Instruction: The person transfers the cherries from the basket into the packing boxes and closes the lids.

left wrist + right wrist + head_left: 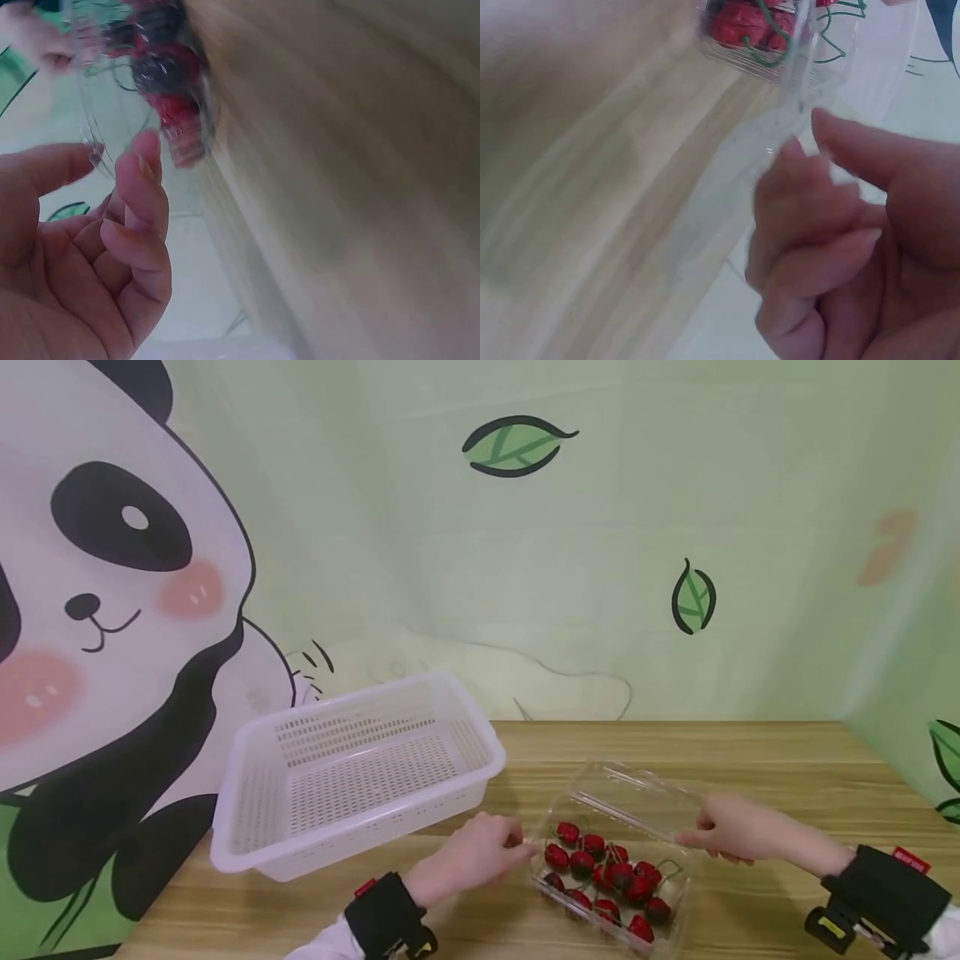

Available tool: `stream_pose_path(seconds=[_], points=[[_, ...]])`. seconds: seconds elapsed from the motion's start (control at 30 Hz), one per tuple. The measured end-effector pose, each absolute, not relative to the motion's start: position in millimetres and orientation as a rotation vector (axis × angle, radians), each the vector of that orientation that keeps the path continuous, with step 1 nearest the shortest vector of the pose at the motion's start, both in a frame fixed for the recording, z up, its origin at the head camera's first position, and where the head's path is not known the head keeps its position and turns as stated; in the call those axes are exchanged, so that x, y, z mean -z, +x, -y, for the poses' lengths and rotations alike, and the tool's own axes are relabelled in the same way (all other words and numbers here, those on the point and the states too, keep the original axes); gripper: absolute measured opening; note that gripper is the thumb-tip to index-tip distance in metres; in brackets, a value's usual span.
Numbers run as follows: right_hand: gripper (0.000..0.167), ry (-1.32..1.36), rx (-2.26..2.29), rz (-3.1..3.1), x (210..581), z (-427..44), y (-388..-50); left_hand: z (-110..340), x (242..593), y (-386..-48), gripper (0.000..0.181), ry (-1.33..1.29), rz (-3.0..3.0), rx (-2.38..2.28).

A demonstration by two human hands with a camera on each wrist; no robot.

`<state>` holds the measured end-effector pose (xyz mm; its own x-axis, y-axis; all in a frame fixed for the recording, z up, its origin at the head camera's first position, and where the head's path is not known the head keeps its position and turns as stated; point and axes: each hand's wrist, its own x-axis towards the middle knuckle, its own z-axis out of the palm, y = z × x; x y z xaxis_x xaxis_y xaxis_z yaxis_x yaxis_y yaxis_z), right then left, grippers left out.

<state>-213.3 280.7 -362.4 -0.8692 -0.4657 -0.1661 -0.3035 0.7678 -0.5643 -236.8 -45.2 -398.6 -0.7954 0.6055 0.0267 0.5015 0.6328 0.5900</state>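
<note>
A clear plastic clamshell box (678, 917) with its lid (637, 793) raised at the back stands on the table. Inside lie several dark red cherries (619, 875), some with green stems. At the box's left side, my left hand (480, 853) pinches the rim between thumb and index finger, which the left wrist view shows close up. My right hand (738, 831) is at the right back corner, where lid and box meet, pinching the plastic edge with thumb and curled fingers. In the right wrist view, blur softens the fingertips (789, 154).
To the left of the box stands a white perforated plastic basket (352, 837), with no contents visible. The wooden table (780, 760) ends at a cloth backdrop (570, 568) printed with a panda and leaves.
</note>
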Motion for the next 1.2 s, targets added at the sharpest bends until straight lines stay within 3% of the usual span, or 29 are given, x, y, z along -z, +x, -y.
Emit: stream_pose_path(seconds=[0.2, 0.6, 0.83, 1.2], points=[[0.032, -0.573, 0.91, -2.531, 370, -279, -217, 52, 401, -234, 0.032, 0.793, -2.445, -1.149], [0.023, -0.6, 1.08, -2.556, 380, -271, -258, 47, 410, -223, 0.029, 0.481, -2.247, -1.487], [0.031, -0.356, 1.132, -2.582, 379, -275, -278, 49, 412, -220, 0.026, 0.457, -2.214, -1.547], [0.029, -0.134, 1.25, -2.599, 394, -275, -317, 46, 414, -219, 0.025, 0.439, -2.158, -1.603]])
